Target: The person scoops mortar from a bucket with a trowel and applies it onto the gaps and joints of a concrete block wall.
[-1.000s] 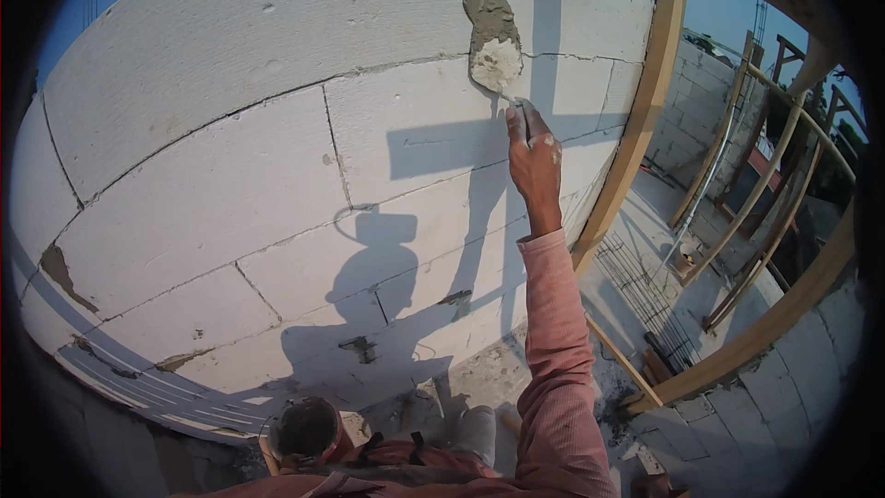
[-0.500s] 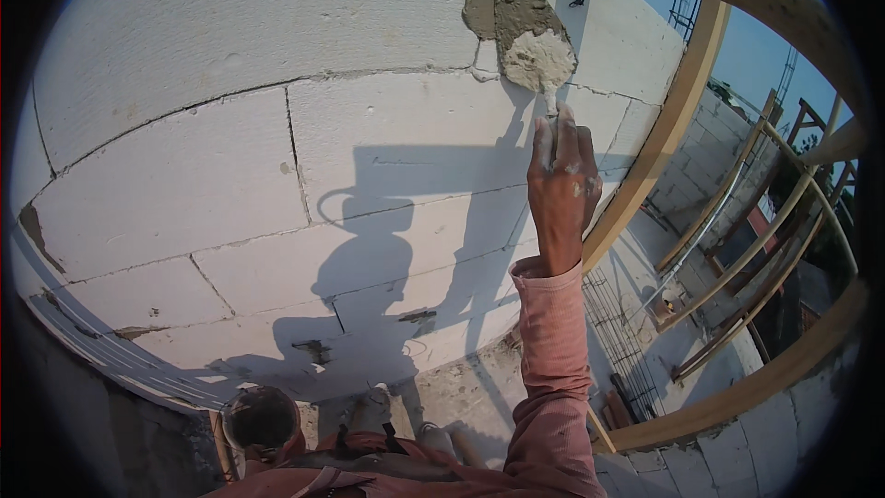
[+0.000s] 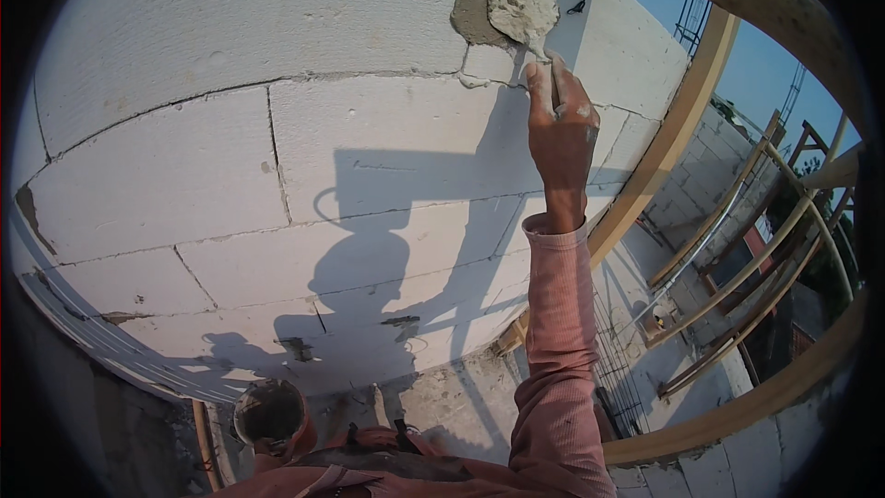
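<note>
My right hand is closed round the handle of a trowel, its blade crusted with pale mortar. The blade lies against a patch of wet grey mortar high on the white block wall, over a joint between blocks. Down at the lower left, close to my body, is a bucket with a grey, mortar-smeared inside. My left hand shows only in part at the bucket's near side and appears to grip it; its fingers are mostly hidden.
A wooden post slants along the wall's right end, and a thick curved beam crosses the upper right. Beyond are wooden poles and a steel mesh. My shadow falls on the wall above the concrete floor.
My right hand has moved the trowel up and slightly left, over the upper mortar patch. The bucket sits a little farther right in view, and the view has shifted slightly.
</note>
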A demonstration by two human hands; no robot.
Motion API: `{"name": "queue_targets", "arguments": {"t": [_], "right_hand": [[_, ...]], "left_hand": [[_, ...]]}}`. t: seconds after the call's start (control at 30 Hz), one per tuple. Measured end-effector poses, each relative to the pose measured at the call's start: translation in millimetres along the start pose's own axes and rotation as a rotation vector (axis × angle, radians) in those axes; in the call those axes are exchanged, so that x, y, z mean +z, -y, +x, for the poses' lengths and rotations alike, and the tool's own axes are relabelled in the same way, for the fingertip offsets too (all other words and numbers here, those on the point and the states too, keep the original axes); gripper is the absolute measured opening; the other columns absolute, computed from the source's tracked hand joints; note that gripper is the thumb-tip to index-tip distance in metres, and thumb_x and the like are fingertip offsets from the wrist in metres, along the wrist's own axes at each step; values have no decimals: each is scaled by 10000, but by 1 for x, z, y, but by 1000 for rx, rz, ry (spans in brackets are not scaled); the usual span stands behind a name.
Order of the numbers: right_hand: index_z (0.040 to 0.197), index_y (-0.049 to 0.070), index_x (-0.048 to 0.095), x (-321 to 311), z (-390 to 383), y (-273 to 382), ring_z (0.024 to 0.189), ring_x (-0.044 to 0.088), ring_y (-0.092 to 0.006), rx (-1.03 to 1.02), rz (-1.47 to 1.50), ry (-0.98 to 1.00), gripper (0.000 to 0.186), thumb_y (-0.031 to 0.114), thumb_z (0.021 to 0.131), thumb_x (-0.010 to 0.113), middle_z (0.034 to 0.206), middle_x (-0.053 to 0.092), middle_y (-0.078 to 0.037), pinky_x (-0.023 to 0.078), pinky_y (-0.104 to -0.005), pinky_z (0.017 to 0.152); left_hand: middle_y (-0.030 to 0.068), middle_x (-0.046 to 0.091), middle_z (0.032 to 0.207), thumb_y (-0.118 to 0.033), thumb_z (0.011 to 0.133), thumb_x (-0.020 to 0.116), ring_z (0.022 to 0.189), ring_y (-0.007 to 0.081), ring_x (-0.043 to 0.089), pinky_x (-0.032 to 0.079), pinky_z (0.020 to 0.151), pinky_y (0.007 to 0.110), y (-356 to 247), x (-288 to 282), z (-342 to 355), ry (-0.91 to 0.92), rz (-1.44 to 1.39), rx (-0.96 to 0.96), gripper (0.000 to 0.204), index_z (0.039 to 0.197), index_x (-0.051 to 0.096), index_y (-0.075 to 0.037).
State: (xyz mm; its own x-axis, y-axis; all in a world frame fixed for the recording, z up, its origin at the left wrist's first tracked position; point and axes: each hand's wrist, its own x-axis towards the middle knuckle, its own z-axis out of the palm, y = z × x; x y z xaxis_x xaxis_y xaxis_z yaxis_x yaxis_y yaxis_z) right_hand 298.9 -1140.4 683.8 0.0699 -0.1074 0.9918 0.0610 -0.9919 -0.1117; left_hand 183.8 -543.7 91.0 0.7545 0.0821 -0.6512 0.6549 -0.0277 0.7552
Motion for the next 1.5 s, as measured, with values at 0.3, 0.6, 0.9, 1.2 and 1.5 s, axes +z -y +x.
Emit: {"name": "queue_targets", "arguments": {"t": [0.3, 0.6, 0.9, 1.2, 1.5], "right_hand": [[1055, 9, 671, -45, 30, 12, 486, 491, -78, 593, 590, 432, 502, 495, 992, 564, 746, 564, -23, 379, -232, 434], [972, 15, 697, -70, -17, -5, 484, 442, -53, 607, 469, 912, 592, 602, 932, 625, 663, 489, 10, 340, -225, 423], [1125, 14, 713, -80, -44, -39, 541, 435, -47, 443, 417, 670, 405, 390, 1001, 628, 722, 514, 5, 358, -234, 493], [1153, 35, 719, -93, 25, -96, 745, 662, -258, -167, -123, 549, 376, 358, 976, 643, 895, 700, -132, 505, -346, 700], [1197, 47, 718, -71, 6, -82, 595, 476, -78, 270, 170, 852, 526, 509, 956, 643, 752, 612, -27, 416, -260, 554]], "left_hand": [[127, 651, 982, -157, 736, 880, 875, 247, 699, 574, 770, 351, -13, -17, -12, -113, -408, -366, 561, 1128, 513, 4], [142, 651, 930, -167, 737, 898, 853, 221, 699, 564, 731, 339, 2, -63, -24, 34, 395, 450, 584, 1095, 464, -13], [161, 647, 985, -118, 745, 868, 943, 220, 684, 582, 798, 365, 13, -57, 11, 62, 468, 295, 547, 1078, 446, -15], [194, 573, 1084, -173, 792, 593, 1050, 340, 588, 588, 890, 482, 78, 1, 19, -23, -774, -236, 323, 1066, 526, -14], [210, 552, 1199, -202, 801, 587, 1103, 400, 586, 563, 907, 590, 106, 79, -50, -51, -542, -33, 438, 1196, 519, -25]]}}
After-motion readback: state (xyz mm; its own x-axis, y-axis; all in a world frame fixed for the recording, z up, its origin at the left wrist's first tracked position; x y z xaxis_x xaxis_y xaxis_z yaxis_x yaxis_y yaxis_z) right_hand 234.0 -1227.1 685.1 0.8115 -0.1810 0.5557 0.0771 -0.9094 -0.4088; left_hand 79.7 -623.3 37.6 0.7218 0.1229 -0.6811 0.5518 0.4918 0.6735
